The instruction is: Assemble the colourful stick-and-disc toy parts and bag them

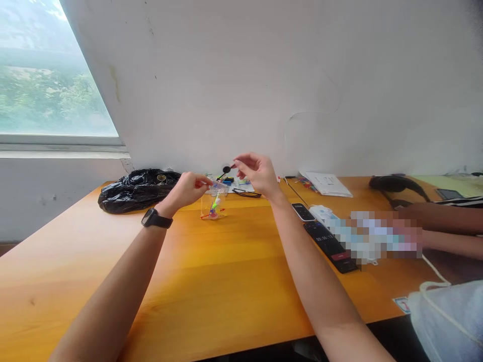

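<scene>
Left hand [190, 188] on clear bag [213, 202]

timer digits on black phone [331, 246]

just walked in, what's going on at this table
A person holds a small clear bag of colourful bits up off the wooden table with the left hand. The right hand pinches a small black round piece just above it. A black plastic bag lies to the left, two phones to the right, where another person's arms rest.
</scene>
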Available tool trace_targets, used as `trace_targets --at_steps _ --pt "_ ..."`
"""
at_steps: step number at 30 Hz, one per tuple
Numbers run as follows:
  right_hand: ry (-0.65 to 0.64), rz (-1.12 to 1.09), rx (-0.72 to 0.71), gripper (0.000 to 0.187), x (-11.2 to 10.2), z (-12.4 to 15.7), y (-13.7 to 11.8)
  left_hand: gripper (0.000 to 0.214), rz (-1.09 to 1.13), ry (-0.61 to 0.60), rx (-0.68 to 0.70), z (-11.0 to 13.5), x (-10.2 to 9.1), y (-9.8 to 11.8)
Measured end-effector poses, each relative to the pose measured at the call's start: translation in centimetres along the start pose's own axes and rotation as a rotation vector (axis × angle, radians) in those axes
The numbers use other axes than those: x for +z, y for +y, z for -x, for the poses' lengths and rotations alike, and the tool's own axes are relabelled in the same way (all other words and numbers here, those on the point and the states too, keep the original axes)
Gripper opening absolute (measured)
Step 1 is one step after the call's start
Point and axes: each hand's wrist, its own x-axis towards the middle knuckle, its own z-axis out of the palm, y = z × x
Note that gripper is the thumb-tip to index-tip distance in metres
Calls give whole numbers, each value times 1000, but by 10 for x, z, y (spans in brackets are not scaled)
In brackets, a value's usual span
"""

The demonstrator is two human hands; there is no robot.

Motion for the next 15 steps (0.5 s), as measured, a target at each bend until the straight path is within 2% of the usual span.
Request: trace_targets --at_steps 4,7,9,12,15 --pt "-159 194 -35 25 28 8 3 32 9 -36 -6 2 -5 10" --pt "-299 397 -68 23 42 12 12 33 -21 -62 -9 2 -7 14" --pt "-311 462 -80 22 45 12 16 33 -65 -62 -28 2 -8 14" --pt "-210 487 -75 23 32 7 18 36 -150 -53 -49 2 -9 12" --pt "-117 622 51 19 -13 1 26 45 -163 -90 39 2 -8 10"
